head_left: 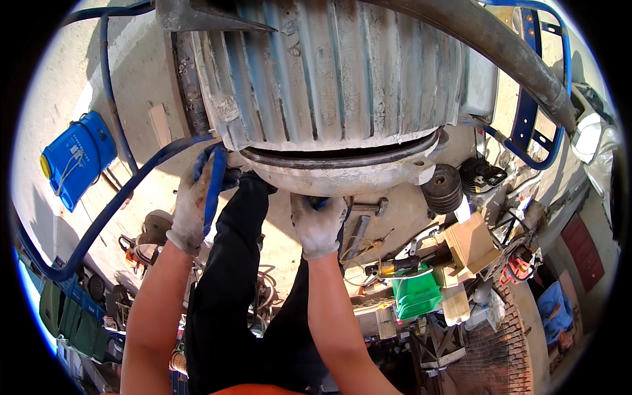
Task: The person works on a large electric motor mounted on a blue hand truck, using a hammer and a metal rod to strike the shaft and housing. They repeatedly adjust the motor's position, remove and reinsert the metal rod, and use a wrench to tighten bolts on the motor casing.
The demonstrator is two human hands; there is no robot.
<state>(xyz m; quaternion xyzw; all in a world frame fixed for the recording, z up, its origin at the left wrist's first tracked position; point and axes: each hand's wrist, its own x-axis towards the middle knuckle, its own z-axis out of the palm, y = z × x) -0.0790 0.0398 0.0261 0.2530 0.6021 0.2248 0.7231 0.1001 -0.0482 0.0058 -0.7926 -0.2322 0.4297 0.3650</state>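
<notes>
A ribbed grey metal housing (pixel 329 79) fills the top middle, with a dark slot above a curved flange (pixel 329 176) along its lower end. My left hand (pixel 195 197), in a grey glove with blue coating, is raised at the housing's lower left corner beside a blue tubular frame (pixel 150 162); its fingers are bent, their hold unclear. My right hand (pixel 319 222), gloved alike, is curled just beneath the flange, touching its underside, with fingertips partly hidden. My dark-trousered legs lie between my forearms.
A thick dark pipe (pixel 494 49) crosses the upper right. A blue plastic tank (pixel 78 158) lies at left. Stacked black discs (pixel 442 187), hammers (pixel 378 206), a cardboard box (pixel 471 243), a green bag (pixel 416 296) and scattered tools crowd the ground at right.
</notes>
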